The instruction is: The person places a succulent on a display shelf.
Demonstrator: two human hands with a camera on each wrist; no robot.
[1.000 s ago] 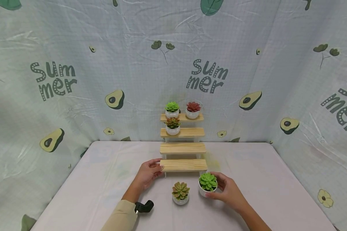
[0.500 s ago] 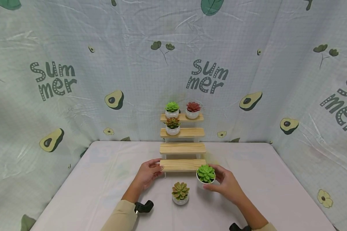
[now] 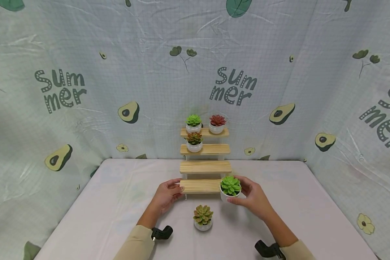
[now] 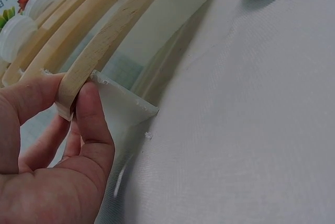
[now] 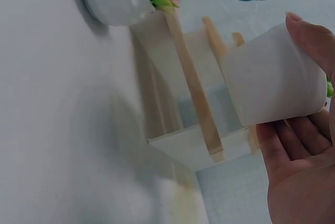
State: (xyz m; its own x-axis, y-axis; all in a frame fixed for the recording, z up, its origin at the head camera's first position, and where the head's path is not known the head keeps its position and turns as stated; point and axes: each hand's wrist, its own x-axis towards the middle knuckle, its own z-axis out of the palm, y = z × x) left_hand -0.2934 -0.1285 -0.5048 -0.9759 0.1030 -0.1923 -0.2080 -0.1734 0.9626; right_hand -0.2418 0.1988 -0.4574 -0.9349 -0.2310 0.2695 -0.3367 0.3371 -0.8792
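Observation:
A tiered wooden plant stand (image 3: 199, 186) stands at the middle of the table. My left hand (image 3: 167, 195) pinches the left end of its lowest shelf, thumb and fingers on either side of the board (image 4: 97, 51). My right hand (image 3: 252, 196) holds a bright green succulent in a white pot (image 3: 230, 187) by the pot's sides. In the head view that pot overlaps the right end of the lowest shelf; the right wrist view shows the white pot (image 5: 275, 77) raised off the table. A yellowish-green potted succulent (image 3: 203, 217) sits on the table in front of the stand.
On the top shelf are a green potted succulent (image 3: 193, 123) and a red one (image 3: 217, 124). A reddish-green potted succulent (image 3: 194, 142) occupies the second shelf's left side. Behind the table (image 3: 126, 180) hangs a printed cloth (image 3: 162, 83).
My right hand has lifted the bright green succulent and carried it forward and slightly left, up to the lowest shelf's right end. The left hand has stayed at the shelf's left end.

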